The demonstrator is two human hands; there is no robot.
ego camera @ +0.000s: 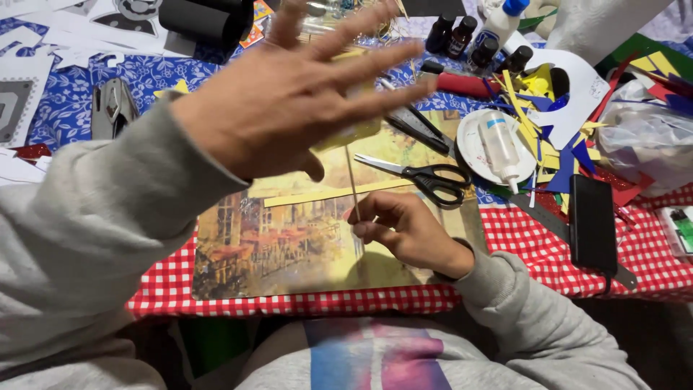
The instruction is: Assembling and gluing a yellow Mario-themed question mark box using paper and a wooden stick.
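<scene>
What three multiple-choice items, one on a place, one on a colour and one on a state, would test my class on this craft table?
1. Where do the scissors lie?
A. on the picture mat
B. on the white plate
C. in a hand

2. What colour are the scissor handles?
A. red
B. black
C. yellow

3. How is the left hand?
A. closed on the glue bottle
B. flat on the mat
C. raised, fingers spread, empty

Answers: 1 A, they rest on the picture mat beyond the right hand, which pinches a thin wooden stick. 2 B, both loops are black. 3 C, it hangs above the table, holding nothing.
</scene>
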